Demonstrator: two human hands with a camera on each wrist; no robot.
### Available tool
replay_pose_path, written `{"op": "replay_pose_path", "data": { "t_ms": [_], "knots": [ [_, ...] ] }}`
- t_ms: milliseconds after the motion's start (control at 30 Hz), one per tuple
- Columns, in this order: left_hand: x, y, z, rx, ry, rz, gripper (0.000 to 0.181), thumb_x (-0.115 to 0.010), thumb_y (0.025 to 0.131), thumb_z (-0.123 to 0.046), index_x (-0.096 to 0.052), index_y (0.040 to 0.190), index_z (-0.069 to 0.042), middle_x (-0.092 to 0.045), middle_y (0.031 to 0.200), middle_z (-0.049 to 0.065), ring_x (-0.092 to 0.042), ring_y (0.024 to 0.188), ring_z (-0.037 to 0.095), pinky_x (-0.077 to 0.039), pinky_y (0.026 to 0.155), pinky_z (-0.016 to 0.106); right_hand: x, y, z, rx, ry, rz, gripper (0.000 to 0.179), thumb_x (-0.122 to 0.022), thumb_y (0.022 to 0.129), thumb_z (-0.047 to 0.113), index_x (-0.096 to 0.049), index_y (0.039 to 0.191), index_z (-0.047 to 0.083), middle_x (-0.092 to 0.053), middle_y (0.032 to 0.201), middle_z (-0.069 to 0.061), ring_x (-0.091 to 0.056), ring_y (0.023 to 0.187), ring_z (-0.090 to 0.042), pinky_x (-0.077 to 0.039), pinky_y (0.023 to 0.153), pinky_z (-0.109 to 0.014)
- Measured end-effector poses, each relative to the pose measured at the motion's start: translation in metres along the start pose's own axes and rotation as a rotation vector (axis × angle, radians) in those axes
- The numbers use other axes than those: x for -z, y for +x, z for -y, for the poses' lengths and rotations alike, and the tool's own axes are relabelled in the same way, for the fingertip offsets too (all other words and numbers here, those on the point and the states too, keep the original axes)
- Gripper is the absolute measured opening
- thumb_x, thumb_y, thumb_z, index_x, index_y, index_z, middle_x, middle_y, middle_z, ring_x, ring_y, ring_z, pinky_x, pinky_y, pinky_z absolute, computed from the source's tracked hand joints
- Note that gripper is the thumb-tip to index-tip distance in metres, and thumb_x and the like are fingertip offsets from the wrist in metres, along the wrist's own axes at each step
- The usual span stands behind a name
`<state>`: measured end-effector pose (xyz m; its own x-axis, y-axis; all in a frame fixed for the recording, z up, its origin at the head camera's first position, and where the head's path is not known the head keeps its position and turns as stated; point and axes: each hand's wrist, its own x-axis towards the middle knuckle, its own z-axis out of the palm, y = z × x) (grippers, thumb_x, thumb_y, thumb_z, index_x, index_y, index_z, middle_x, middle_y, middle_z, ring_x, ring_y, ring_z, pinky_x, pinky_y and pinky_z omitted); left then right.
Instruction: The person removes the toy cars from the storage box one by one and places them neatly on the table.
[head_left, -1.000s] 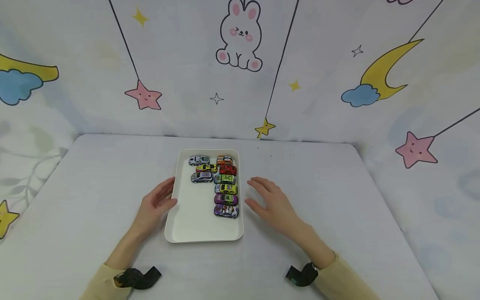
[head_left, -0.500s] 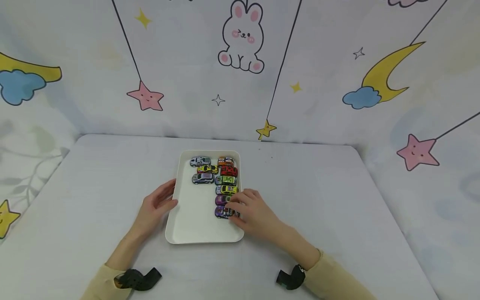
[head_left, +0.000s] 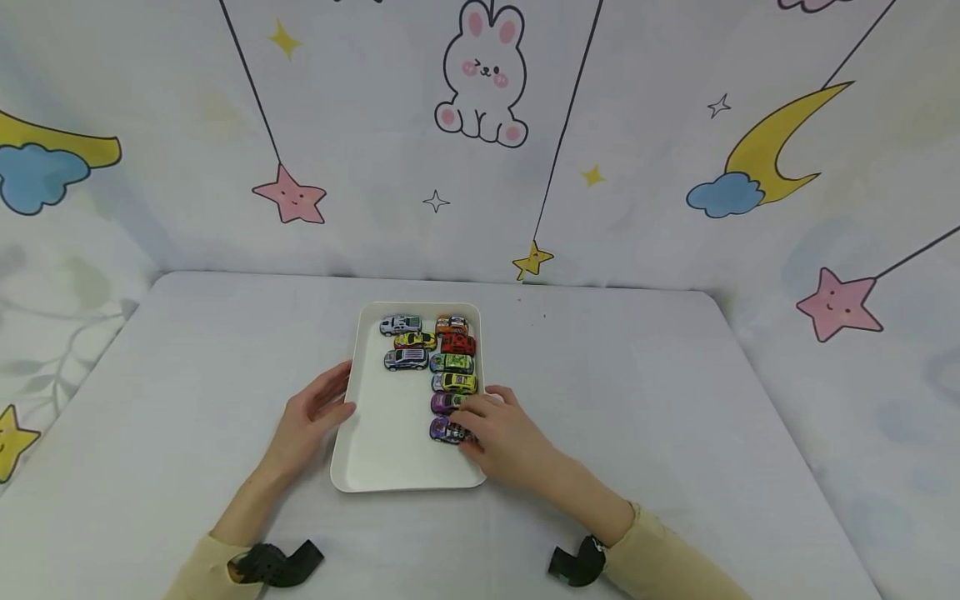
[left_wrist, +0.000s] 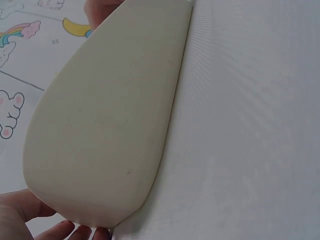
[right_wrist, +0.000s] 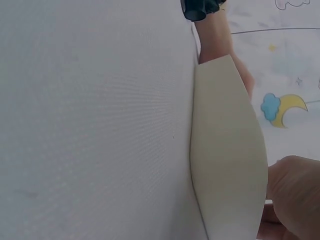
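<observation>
A white rectangular tray [head_left: 384, 454] lies on the table with small toy cars in it. At its left side my left hand [head_left: 303, 421] rests against the outer wall, thumb at the rim and fingers loosely bent; the left wrist view shows its fingertips [left_wrist: 62, 229] right at the tray's corner. Over the right rim reaches my right hand [head_left: 510, 442], its thumb and fingers pinching the nearest toy car [head_left: 446, 430], purple with dark windows. The hand covers that car's right end and part of the purple-and-green car [head_left: 444, 403] behind it.
In the right column stand a yellow car [head_left: 453, 382], a green car [head_left: 452, 363], a red car [head_left: 457, 344] and an orange car [head_left: 452, 325]. To their left are a silver car [head_left: 406, 359], a yellow-red car [head_left: 415, 340] and a pale grey car [head_left: 400, 325]. A printed cloth backdrop [head_left: 360, 125] stands behind.
My right hand has moved left from beside the tray, over its rim, and taken hold of the nearest purple car, which has shifted slightly towards me. The left hand stays at the tray.
</observation>
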<state>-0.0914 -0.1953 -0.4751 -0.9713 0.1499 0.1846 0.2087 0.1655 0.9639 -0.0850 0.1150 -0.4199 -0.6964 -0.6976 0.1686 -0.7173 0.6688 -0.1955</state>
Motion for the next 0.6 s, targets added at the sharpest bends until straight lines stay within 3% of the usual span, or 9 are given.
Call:
{"op": "replay_pose_path", "data": {
  "t_ms": [400,600],
  "knots": [
    [-0.0011,0.0001,-0.0006,-0.001,0.021,-0.009,0.056,-0.062,0.094,0.003,-0.042,0.146,0.008,-0.044,0.147,0.031,-0.051,0.126,-0.004,-0.045,0.099,0.009,-0.0025,-0.0020,0.0028,0.001,0.050,-0.038,0.029,-0.083,0.080,0.014,-0.074,0.108,0.017,-0.070,0.101,0.004,-0.065,0.098,-0.013,-0.039,0.109,-0.049],
    [-0.0013,-0.0005,-0.0013,-0.008,0.017,-0.009,0.056,-0.062,0.094,0.002,-0.042,0.146,0.008,-0.045,0.147,0.032,-0.051,0.125,-0.005,-0.046,0.099,0.010,-0.0032,-0.0045,0.0011,0.023,0.058,-0.077,0.029,-0.082,0.081,0.016,-0.074,0.110,0.015,-0.071,0.104,0.004,-0.066,0.100,-0.013,-0.040,0.108,-0.047]
  ]
}}
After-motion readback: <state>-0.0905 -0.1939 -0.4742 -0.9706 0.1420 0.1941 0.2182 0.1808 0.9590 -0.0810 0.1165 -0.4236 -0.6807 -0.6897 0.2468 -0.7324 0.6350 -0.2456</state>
